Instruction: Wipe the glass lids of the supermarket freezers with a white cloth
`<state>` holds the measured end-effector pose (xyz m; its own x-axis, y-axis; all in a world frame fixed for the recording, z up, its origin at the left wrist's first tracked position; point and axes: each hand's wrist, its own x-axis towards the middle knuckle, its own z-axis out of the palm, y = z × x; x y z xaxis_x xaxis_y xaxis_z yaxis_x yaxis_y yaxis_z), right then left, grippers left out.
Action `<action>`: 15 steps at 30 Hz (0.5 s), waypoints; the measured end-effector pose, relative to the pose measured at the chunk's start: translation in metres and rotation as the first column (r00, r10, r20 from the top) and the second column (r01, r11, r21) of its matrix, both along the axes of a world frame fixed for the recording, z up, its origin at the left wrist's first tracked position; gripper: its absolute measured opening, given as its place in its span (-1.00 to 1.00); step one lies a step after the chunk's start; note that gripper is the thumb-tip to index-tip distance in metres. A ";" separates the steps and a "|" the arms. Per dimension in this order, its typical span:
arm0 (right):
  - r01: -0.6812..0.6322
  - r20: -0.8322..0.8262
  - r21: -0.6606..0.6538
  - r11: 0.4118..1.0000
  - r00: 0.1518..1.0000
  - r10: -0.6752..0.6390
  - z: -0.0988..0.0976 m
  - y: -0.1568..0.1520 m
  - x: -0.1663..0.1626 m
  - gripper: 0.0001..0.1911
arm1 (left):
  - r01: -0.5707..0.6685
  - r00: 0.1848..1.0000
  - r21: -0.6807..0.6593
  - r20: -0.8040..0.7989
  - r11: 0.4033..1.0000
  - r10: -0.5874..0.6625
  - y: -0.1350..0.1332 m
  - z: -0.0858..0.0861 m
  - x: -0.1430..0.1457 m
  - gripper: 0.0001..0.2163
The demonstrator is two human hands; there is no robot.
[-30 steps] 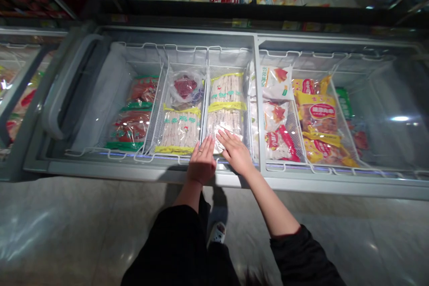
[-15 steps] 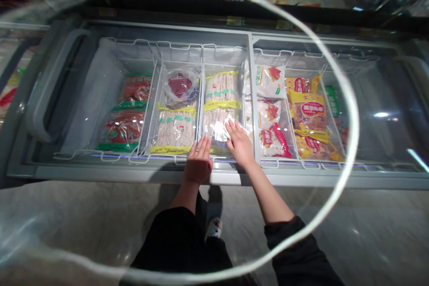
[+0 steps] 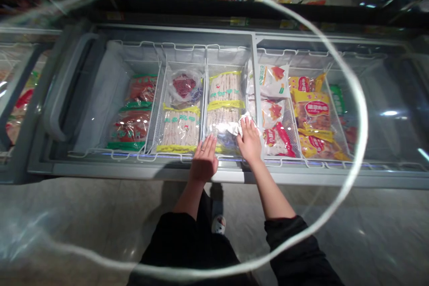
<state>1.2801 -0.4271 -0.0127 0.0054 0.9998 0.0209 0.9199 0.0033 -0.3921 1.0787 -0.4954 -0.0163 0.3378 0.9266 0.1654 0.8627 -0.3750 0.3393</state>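
Note:
My left hand [image 3: 203,161] lies flat on the glass lid of a chest freezer [image 3: 214,174], fingers together and stretched out, with a ring on one finger. My right hand [image 3: 250,143] rests just to its right, fingers flat on a crumpled white cloth [image 3: 238,123] pressed against the glass. Under the glass by both hands are wire baskets of pale packets with yellow bands [image 3: 225,98]. Both forearms are bare, with black sleeves pushed up.
Other baskets hold red-and-green packets [image 3: 132,127], a bag of red meat [image 3: 185,86], white packets [image 3: 275,81] and yellow packets [image 3: 315,111]. A grey lid handle [image 3: 58,94] is at the left. Another freezer [image 3: 13,94] adjoins on the left. Grey tiled floor lies below.
My right hand has slid the white cloth to the right and slightly away across the glass. My left hand has stayed flat in much the same spot.

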 end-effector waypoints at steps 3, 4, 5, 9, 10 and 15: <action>-0.016 0.004 -0.022 1.000 1.000 0.016 0.005 -0.005 0.000 -0.32 | 0.029 1.000 -0.067 0.005 0.997 -0.029 0.001 0.008 -0.001 -0.17; -0.023 0.007 -0.024 0.999 1.000 0.024 0.007 -0.008 -0.003 -0.32 | 0.040 0.999 -0.084 0.004 0.996 -0.040 0.001 0.010 -0.002 -0.17; -0.045 0.006 -0.025 0.999 0.999 0.045 0.010 -0.012 -0.006 -0.32 | 0.053 0.999 -0.098 0.001 0.994 -0.053 0.001 0.012 -0.003 -0.18; -0.266 -0.042 -0.051 0.963 0.964 0.264 0.017 -0.035 -0.013 -0.25 | 0.084 0.996 -0.143 -0.008 0.986 -0.086 0.004 0.018 -0.009 -0.15; -0.296 -0.054 -0.058 0.953 0.955 0.293 0.017 -0.041 -0.011 -0.24 | 0.079 0.997 -0.150 -0.005 0.985 -0.081 0.007 0.019 -0.011 -0.15; -0.129 -0.060 -0.063 0.990 0.990 0.126 0.013 -0.032 0.009 -0.26 | 0.030 0.999 -0.120 -0.016 0.992 -0.032 0.040 0.024 -0.018 -0.32</action>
